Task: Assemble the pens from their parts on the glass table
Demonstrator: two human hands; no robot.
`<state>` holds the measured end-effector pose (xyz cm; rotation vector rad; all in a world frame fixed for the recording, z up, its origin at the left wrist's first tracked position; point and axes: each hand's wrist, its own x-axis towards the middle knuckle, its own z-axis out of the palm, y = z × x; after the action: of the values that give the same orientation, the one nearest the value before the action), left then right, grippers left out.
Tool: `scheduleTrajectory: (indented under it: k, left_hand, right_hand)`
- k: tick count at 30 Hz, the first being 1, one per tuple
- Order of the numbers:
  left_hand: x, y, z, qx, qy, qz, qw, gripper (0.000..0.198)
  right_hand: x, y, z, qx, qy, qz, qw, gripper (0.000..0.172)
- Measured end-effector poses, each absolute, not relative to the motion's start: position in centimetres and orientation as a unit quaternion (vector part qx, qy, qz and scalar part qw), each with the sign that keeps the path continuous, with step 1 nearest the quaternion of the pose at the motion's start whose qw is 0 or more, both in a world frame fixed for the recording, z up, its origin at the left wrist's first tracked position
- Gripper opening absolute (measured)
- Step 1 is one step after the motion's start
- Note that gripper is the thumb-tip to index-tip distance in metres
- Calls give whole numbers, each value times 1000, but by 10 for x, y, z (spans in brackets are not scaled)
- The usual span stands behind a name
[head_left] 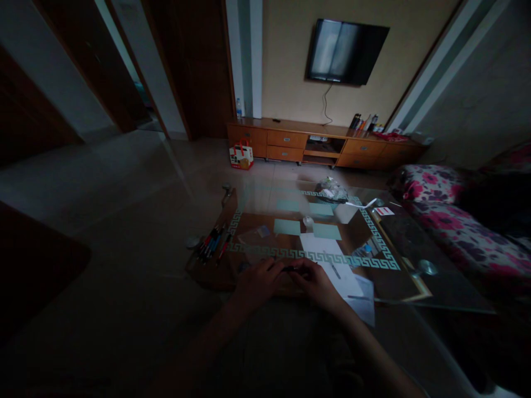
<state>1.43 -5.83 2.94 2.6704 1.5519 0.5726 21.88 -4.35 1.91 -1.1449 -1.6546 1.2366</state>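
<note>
Close together over the near edge of the glass table, my left hand [258, 281] and my right hand [317, 283] both have their fingers closed on a slim dark pen [292, 269]. Much of it is hidden by the fingers, and the dim light hides its details. To the left of my hands lies a bunch of red, blue and black pens [212, 244]. White paper sheets [346, 281] lie beside my right hand, with a thin grey pen-like stick [335, 271] on them. A clear plastic sleeve [365, 309] reaches past the table's near edge.
The glass table [452, 293] has a patterned border. On its far side sit a crumpled plastic bag [332, 189] and a red-and-white card [384, 211]. A flowered sofa [448, 221] stands at right. Beyond are a wooden cabinet [286, 145], a carton [241, 157] and a television [346, 52].
</note>
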Motion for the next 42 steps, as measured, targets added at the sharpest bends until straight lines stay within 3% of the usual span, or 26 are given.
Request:
scheduleTrajectory:
  k: [12,19,42]
  left_hand:
    - [10,-58,20,851,486,195,37,26]
    - [6,-57,18,856,466,219,51,16]
    - [5,-58,22,883,429,187,18,17]
  right_hand:
    - [216,-47,27,-437,-674,464,374,15]
    - [218,-48,32,-439,-678,464,364,18]
    - [215,-51,33,-425,-700,467,333,19]
